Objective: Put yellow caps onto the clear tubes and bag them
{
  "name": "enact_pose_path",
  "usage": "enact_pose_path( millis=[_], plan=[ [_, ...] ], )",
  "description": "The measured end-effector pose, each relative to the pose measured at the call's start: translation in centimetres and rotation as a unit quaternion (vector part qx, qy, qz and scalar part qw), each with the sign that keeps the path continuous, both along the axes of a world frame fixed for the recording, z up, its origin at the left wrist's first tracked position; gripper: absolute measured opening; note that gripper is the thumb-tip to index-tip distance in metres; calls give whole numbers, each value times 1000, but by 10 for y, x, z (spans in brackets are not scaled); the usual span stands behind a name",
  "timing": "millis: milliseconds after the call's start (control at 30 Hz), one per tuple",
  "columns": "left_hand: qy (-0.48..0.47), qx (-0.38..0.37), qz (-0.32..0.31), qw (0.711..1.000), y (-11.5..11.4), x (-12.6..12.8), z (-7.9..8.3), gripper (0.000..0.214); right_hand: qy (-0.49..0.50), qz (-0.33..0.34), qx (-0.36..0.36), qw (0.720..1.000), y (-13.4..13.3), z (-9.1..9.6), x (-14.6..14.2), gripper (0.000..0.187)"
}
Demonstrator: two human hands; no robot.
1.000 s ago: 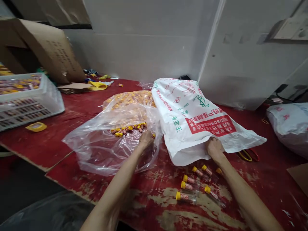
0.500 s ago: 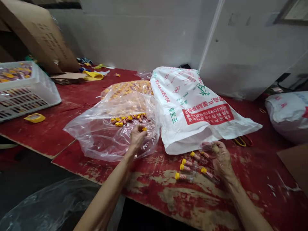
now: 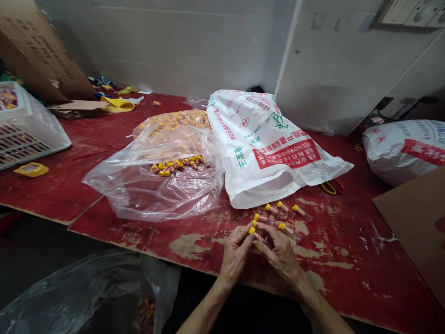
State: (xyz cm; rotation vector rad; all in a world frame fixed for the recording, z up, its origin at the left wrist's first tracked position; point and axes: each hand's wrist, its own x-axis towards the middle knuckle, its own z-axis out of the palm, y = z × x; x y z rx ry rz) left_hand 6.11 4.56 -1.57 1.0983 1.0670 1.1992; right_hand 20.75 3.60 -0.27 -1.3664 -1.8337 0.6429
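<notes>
My left hand (image 3: 235,253) and my right hand (image 3: 281,255) meet near the front edge of the worn red table (image 3: 347,260). Their fingers are closed together on a small clear tube with a yellow cap (image 3: 253,233). Just beyond them several capped tubes (image 3: 278,214) lie loose on the table. Behind those lies a white printed sack (image 3: 264,144) with its mouth facing me. To its left a clear plastic bag (image 3: 153,181) lies open with yellow caps and tubes (image 3: 177,164) inside.
A white slotted crate (image 3: 24,134) stands at the far left with a cardboard box (image 3: 41,51) behind it. Another filled white sack (image 3: 403,148) and a cardboard sheet (image 3: 417,222) are at the right. A clear bag (image 3: 86,297) hangs below the table's front edge.
My left hand left the clear bag and my right hand left the white sack's mouth. Both came back toward me and joined on one tube. The view shifted right.
</notes>
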Motion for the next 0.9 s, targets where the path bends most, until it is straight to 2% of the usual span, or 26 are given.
enact_pose_path(
  millis=[133,300,400,433,500,567,667,700,767,833,900],
  plan=[
    [61,77,-40,994,-11,1,4,35,-3,3,7,1000,-3,0,0,19],
    [83,108,-80,987,-19,0,13,39,19,-12,18,1000,-7,-9,-8,23],
    [109,135,-128,977,-15,-3,19,37,20,-23,3,1000,-4,-12,2,28],
    [122,143,-123,975,-11,-6,21,36,11,-38,5,999,-2,-11,10,31],
    [152,155,-53,975,1,-16,24,33,-29,-104,16,994,6,-9,31,37],
    [181,158,66,969,19,-35,25,29,-101,-194,10,976,13,-8,58,46],
    [246,142,221,933,57,-75,19,22,-230,-273,-10,934,22,-21,98,57],
    [269,134,253,920,71,-90,16,20,-256,-272,-7,927,23,-29,109,58],
    [305,116,292,899,100,-117,10,19,-268,-244,20,932,25,-50,126,56],
    [328,101,307,888,130,-140,5,21,-254,-204,67,943,25,-72,137,51],
    [353,88,316,876,160,-155,3,26,-244,-198,112,943,24,-91,144,48]
  ],
)
